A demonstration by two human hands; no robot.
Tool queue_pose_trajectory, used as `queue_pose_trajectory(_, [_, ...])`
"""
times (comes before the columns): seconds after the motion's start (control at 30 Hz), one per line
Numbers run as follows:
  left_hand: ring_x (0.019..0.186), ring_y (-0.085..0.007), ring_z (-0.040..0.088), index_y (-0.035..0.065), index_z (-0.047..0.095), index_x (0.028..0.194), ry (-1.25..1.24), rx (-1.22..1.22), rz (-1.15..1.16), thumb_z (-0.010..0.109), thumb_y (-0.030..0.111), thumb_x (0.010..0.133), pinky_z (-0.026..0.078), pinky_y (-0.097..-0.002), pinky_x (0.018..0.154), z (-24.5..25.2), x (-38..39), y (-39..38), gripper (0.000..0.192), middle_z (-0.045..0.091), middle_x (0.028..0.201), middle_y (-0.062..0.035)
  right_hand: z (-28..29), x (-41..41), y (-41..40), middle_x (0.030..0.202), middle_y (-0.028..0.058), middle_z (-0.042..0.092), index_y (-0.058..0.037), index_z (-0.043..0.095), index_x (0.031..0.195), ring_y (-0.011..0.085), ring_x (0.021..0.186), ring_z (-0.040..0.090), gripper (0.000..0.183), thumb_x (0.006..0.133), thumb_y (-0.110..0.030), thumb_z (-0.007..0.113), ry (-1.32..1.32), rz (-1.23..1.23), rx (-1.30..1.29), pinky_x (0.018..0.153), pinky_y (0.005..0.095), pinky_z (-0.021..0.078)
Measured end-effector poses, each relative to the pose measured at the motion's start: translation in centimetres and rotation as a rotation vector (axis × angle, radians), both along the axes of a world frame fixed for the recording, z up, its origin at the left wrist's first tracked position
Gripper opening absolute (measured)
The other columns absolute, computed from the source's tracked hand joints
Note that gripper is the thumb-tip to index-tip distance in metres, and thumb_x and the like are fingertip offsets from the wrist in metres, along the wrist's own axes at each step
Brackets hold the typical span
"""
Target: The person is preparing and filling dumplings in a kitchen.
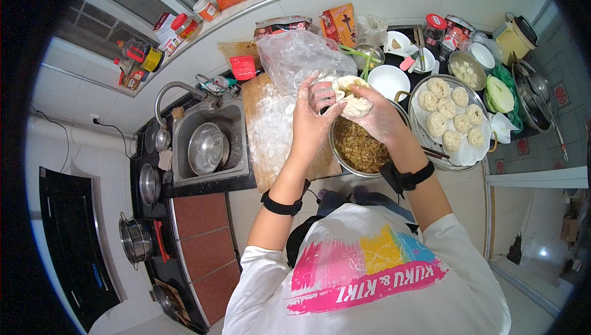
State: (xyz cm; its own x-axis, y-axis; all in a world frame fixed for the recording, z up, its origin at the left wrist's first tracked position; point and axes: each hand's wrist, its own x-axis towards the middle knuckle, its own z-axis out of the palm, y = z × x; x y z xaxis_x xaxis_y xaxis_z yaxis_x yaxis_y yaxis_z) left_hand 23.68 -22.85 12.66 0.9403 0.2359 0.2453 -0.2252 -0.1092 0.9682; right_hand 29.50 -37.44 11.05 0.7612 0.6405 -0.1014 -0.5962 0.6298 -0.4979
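A partly pleated dough bun (pixel 354 99) rests in my right hand (pixel 381 116), which cups it from below; brown-green filling shows in its opening. My left hand (pixel 314 109) touches the bun's edge with thumb and fingertips near each other. Both hands have flour on them. Below the bun stands a metal bowl of chopped filling (pixel 362 148), with chopsticks (pixel 434 152) near its right side. To the right, several pleated buns (pixel 436 124) sit on white paper in a two-handled steamer tray (pixel 418 139). Left of the bowl lies a floured wooden board (pixel 268 136).
A steel sink (pixel 240 150) with metal bowls adjoins the board's left side. A clear plastic bag (pixel 304 58) lies behind the board. White bowls (pixel 388 81), a bowl of white cubes (pixel 466 69) and a cut cabbage (pixel 500 95) stand around the tray. Jars line the sill.
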Motion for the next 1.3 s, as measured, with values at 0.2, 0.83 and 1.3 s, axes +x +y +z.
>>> queue_pose_trajectory(0.2, [0.099,-0.0186,0.058,0.0001,0.031,0.134,0.004,-0.141,-0.048,0.070,-0.009,0.075,0.052,-0.0301,0.086,-0.1,0.1,-0.5,0.072,0.057,0.111,-0.0145,0.4,0.0,-0.2,0.110,0.0116,0.056,-0.0009,0.049,0.114,0.0209,0.096,0.062,0.027,0.090,-0.012,0.055,-0.016,-0.013,-0.087,0.083,0.0369,0.0536])
queue_pose_trajectory(0.83, [0.099,-0.0188,0.059,0.0035,0.026,0.141,-0.054,-0.038,0.002,0.063,-0.007,0.082,0.051,-0.0291,0.085,0.2,-0.6,-0.6,0.070,0.059,0.111,-0.0145,-0.2,-0.2,-1.7,0.130,0.0194,0.046,0.0014,0.033,0.133,0.0305,0.126,0.043,0.038,0.101,-0.019,0.033,0.218,0.210,0.283,0.104,0.0524,0.0391])
queue_pose_trajectory(1.3, [0.094,-0.0182,0.062,0.0051,0.028,0.140,-0.080,0.226,0.004,0.063,-0.005,0.083,0.051,-0.0311,0.083,0.3,-1.4,-1.3,0.067,0.063,0.103,-0.0129,-0.1,-0.9,-0.8,0.115,0.0106,0.057,-0.0073,0.041,0.127,0.0241,0.099,0.063,0.042,0.098,-0.037,0.042,-0.173,-0.072,-0.303,0.077,0.0453,0.0572])
